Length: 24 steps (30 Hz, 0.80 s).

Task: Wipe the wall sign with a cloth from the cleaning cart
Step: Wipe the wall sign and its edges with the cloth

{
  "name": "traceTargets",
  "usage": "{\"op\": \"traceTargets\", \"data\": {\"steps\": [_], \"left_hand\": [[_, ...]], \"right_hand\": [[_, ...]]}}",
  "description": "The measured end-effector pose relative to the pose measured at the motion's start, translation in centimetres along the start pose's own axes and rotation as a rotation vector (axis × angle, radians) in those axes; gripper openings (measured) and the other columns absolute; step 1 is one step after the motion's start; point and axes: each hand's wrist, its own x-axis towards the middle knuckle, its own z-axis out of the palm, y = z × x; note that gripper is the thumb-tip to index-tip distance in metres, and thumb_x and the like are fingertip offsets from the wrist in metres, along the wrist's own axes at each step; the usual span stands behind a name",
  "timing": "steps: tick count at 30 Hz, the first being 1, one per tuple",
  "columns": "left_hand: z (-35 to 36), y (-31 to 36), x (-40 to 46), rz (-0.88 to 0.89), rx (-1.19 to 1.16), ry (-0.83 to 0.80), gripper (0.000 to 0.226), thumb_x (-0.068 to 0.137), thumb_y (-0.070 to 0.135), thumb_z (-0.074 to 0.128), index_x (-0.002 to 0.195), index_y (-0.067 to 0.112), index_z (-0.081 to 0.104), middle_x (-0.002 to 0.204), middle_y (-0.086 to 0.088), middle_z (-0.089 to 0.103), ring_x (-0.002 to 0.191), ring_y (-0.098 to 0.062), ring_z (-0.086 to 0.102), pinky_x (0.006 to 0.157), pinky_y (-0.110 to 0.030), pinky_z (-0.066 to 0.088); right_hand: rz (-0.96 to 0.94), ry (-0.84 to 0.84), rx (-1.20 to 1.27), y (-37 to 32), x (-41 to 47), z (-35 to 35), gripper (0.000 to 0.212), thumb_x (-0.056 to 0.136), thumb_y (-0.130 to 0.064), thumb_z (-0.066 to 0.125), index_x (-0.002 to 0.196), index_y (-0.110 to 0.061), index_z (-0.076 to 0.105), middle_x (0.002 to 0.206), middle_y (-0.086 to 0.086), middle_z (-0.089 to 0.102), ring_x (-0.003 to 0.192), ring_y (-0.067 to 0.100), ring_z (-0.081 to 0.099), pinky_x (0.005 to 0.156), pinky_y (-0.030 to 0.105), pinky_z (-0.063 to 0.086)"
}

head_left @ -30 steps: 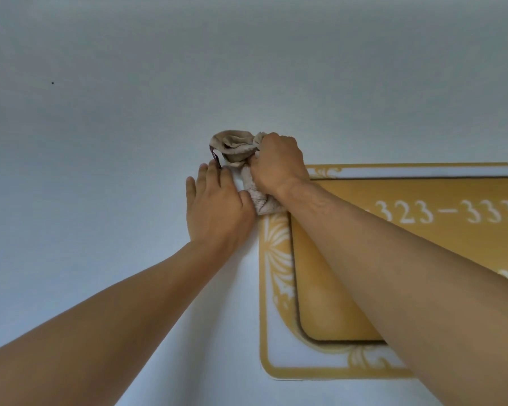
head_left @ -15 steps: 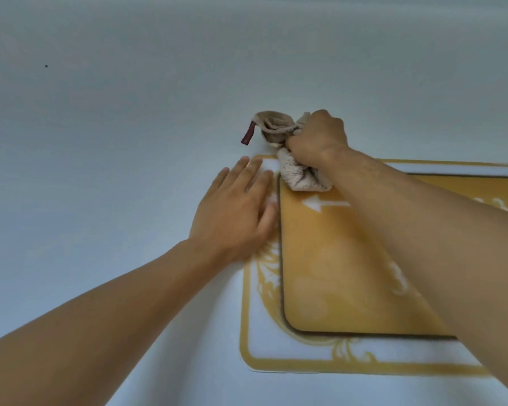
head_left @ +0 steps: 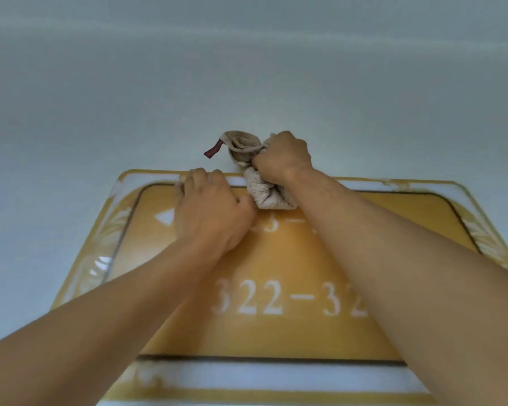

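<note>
A yellow wall sign (head_left: 276, 332) with a white ornate border, a white arrow and white room numbers fills the lower half of the view. My right hand (head_left: 282, 156) is fisted on a bunched beige cloth (head_left: 264, 194) with a dark red tag, pressing it against the sign's top edge. My left hand (head_left: 211, 212) lies on the sign just left of the cloth, fingers curled over the upper border and holding nothing. Both forearms cover parts of the numbers.
A plain pale wall (head_left: 247, 68) surrounds the sign above and to the left. The sign's right end runs out of view behind my right forearm.
My right hand has slid the cloth rightward along the sign's top edge. My left hand has moved from the wall beside the sign onto its face, and the view has shifted right.
</note>
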Motion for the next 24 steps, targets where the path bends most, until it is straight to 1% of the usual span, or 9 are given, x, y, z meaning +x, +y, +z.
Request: {"op": "traceTargets", "data": {"steps": [2, 7, 10, 13, 16, 18, 19, 21, 24], "left_hand": [[1.4, 3.3, -0.2, 0.030, -0.009, 0.000, 0.054, 0.087, 0.039, 0.044, 0.129, 0.006, 0.053, 0.139, -0.019, 0.047, 0.135, -0.036, 0.037, 0.116, -0.052, 0.026], [3.8, 9.1, -0.8, 0.118, -0.034, 0.039, 0.053, 0.087, 0.036, 0.045, 0.131, 0.008, 0.052, 0.142, -0.015, 0.048, 0.137, -0.031, 0.037, 0.117, -0.051, 0.025], [5.5, 13.3, -1.8, 0.160, -0.066, 0.029, 0.055, 0.087, 0.038, 0.042, 0.135, 0.011, 0.050, 0.144, -0.012, 0.047, 0.140, -0.029, 0.035, 0.119, -0.053, 0.020], [7.0, 17.3, -3.0, 0.206, -0.068, 0.006, 0.056, 0.087, 0.038, 0.040, 0.135, 0.011, 0.052, 0.144, -0.012, 0.047, 0.141, -0.030, 0.034, 0.120, -0.054, 0.018], [8.1, 20.6, -3.9, 0.242, -0.078, -0.007, 0.058, 0.087, 0.037, 0.041, 0.138, 0.012, 0.050, 0.149, -0.011, 0.043, 0.144, -0.028, 0.030, 0.121, -0.053, 0.014], [8.6, 22.3, -4.4, 0.258, -0.075, -0.016, 0.062, 0.086, 0.038, 0.039, 0.141, 0.012, 0.049, 0.152, -0.012, 0.041, 0.146, -0.028, 0.028, 0.122, -0.052, 0.013], [8.9, 23.3, -4.8, 0.271, -0.073, -0.020, 0.064, 0.084, 0.039, 0.038, 0.141, 0.012, 0.049, 0.152, -0.012, 0.041, 0.146, -0.028, 0.028, 0.122, -0.052, 0.013], [9.3, 24.6, -5.4, 0.295, -0.062, -0.028, 0.067, 0.081, 0.041, 0.034, 0.140, 0.012, 0.049, 0.152, -0.013, 0.041, 0.146, -0.029, 0.027, 0.122, -0.053, 0.013], [10.0, 25.8, -6.2, 0.292, -0.035, -0.035, 0.070, 0.081, 0.043, 0.032, 0.142, 0.012, 0.047, 0.157, -0.015, 0.035, 0.149, -0.030, 0.022, 0.122, -0.055, 0.010]], "right_hand": [[-0.003, 0.001, -0.001, 2.4, 0.5, -1.8, 0.040, 0.083, -0.022, 0.066, 0.121, -0.009, 0.061, 0.119, 0.011, 0.065, 0.096, 0.027, 0.063, 0.069, 0.026, 0.042], [-0.005, 0.022, -0.041, 6.9, 0.8, -6.3, 0.033, 0.083, -0.023, 0.065, 0.114, -0.011, 0.063, 0.113, 0.010, 0.067, 0.088, 0.026, 0.062, 0.062, 0.027, 0.040], [0.036, 0.051, -0.044, 10.7, 1.0, -9.7, 0.041, 0.084, -0.021, 0.065, 0.124, -0.011, 0.060, 0.119, 0.010, 0.065, 0.090, 0.025, 0.061, 0.063, 0.027, 0.039], [0.071, 0.076, -0.071, 14.3, 1.2, -13.0, 0.043, 0.084, -0.021, 0.065, 0.126, -0.011, 0.059, 0.121, 0.010, 0.065, 0.086, 0.023, 0.056, 0.059, 0.026, 0.037], [0.094, 0.110, -0.116, 17.5, 1.3, -16.1, 0.035, 0.084, -0.021, 0.066, 0.118, -0.013, 0.061, 0.120, 0.012, 0.065, 0.093, 0.027, 0.061, 0.056, 0.023, 0.036], [0.122, 0.134, -0.138, 19.3, 1.3, -17.9, 0.036, 0.084, -0.021, 0.067, 0.117, -0.010, 0.061, 0.120, 0.013, 0.065, 0.098, 0.028, 0.062, 0.061, 0.024, 0.038], [0.138, 0.145, -0.155, 20.3, 1.2, -18.9, 0.031, 0.083, -0.022, 0.067, 0.111, -0.010, 0.061, 0.116, 0.013, 0.065, 0.095, 0.028, 0.061, 0.064, 0.025, 0.038], [0.161, 0.164, -0.190, 21.7, 1.2, -20.4, 0.021, 0.083, -0.023, 0.068, 0.095, -0.012, 0.056, 0.103, 0.010, 0.063, 0.085, 0.026, 0.056, 0.065, 0.027, 0.038], [0.177, 0.158, -0.216, 22.7, 1.2, -21.4, 0.020, 0.083, -0.023, 0.069, 0.088, -0.014, 0.052, 0.092, 0.006, 0.057, 0.081, 0.024, 0.052, 0.062, 0.026, 0.037]]}}
